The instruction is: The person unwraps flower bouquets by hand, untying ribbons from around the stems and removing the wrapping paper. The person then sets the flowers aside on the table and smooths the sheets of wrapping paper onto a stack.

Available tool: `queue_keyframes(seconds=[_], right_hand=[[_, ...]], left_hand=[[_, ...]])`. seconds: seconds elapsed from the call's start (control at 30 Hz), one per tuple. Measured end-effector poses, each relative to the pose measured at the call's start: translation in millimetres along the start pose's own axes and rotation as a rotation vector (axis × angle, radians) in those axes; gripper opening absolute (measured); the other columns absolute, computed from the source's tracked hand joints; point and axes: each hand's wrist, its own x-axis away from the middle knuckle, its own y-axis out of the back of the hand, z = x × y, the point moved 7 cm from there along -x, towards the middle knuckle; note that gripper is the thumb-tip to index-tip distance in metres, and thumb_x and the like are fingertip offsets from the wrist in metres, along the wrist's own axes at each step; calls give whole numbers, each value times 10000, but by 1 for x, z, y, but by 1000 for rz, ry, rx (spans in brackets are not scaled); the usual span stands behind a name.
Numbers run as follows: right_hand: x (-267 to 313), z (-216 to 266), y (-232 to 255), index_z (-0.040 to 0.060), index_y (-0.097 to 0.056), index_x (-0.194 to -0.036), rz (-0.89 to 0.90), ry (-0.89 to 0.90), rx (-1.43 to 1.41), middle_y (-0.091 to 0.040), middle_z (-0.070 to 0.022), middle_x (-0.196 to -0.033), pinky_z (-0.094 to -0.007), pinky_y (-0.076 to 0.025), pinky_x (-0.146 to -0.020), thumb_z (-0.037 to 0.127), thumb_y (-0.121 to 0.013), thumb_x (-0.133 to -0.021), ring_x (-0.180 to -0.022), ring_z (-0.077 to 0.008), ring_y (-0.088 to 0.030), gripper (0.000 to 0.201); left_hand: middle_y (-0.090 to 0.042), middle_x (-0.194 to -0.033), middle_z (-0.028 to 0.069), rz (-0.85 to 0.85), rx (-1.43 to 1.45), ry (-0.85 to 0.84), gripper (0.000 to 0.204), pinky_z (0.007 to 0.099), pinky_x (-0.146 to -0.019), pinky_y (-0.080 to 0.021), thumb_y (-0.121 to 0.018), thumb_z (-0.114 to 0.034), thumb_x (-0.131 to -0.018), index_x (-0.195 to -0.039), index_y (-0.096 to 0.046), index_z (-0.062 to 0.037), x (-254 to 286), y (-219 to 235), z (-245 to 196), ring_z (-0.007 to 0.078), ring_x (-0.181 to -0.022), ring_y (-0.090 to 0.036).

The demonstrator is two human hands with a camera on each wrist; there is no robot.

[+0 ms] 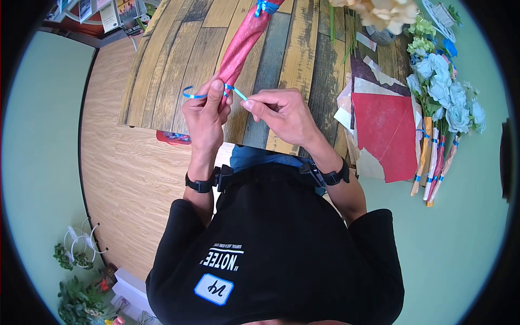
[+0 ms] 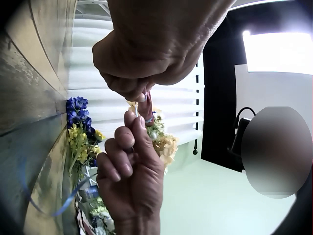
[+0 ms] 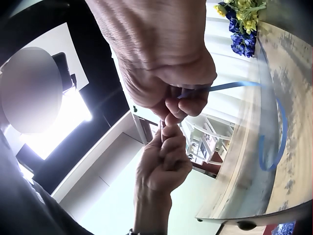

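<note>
A long bundle wrapped in red paper [image 1: 238, 54] slants up across the tabletop in the head view, a blue ribbon bow [image 1: 266, 7] round its upper part. My left hand [image 1: 205, 111] grips the bundle's lower end, thumb pressed on it where a second blue ribbon [image 1: 239, 93] goes round. One loose end of this ribbon curls out to the left of that hand. With thumb and index finger, my right hand [image 1: 287, 115] pinches the other end, stretched short between the hands. In the right wrist view a loop of the blue ribbon [image 3: 234, 85] hangs beside the right hand.
On the right of the wooden table [image 1: 179, 70] lie sheets of red paper [image 1: 385, 135] and pale paper. Beyond them are light blue flowers [image 1: 457, 111] with wrapped stems. Peach flowers [image 1: 384, 13] stand at the back. A red container [image 1: 173, 137] shows below the table's front edge.
</note>
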Motion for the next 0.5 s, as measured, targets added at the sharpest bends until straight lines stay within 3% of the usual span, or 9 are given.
queue_keyframes(seconds=[0.13,0.2,0.23,0.37,0.47,0.5], right_hand=[[10,9,6,-20,-749,-955,-19,-38,-44,-634,-31,-653,-266,-423,-523,162,-689,-965,-592,-59,-530,192],[13,10,8,-23,-748,-945,12,-141,-122,-630,-17,-645,-250,-410,-510,161,-678,-971,-581,-47,-516,198],[13,16,14,-23,-748,-945,7,-146,-120,-630,-17,-645,-250,-410,-510,161,-678,-971,-581,-47,-516,198],[4,26,26,-22,-757,-1007,68,-201,-144,-611,1,-677,-216,-363,-507,174,-670,-994,-589,-36,-499,214],[-10,27,31,-38,-745,-1001,124,-150,-150,-602,0,-665,-211,-329,-473,167,-660,-996,-544,-29,-472,222],[-13,25,31,-45,-739,-992,138,-249,-181,-604,-3,-662,-206,-320,-459,164,-660,-994,-523,-25,-465,223]], left_hand=[[-606,-748,23,-70,-226,-148,374,212,-508,-342,-658,-209,-1008,-1323,-648,-7,3,-4,3,49,-582,-454],[-597,-743,44,-16,-631,-714,347,268,-507,-387,-669,-128,-987,-1320,-659,-30,14,-24,-16,97,-578,-481],[-569,-722,79,2,-786,-784,392,320,-511,-414,-694,-42,-936,-1326,-657,-57,16,-28,-15,171,-571,-517],[-552,-715,94,86,-1015,-907,489,362,-482,-419,-734,-7,-856,-1331,-639,-76,28,-42,-7,254,-561,-563],[-550,-717,80,157,-1092,-883,512,374,-474,-427,-752,-33,-838,-1334,-638,-91,33,-50,1,253,-561,-576],[-539,-709,65,168,-1146,-925,508,374,-464,-429,-767,-64,-829,-1320,-643,-85,34,-53,2,243,-556,-575]])
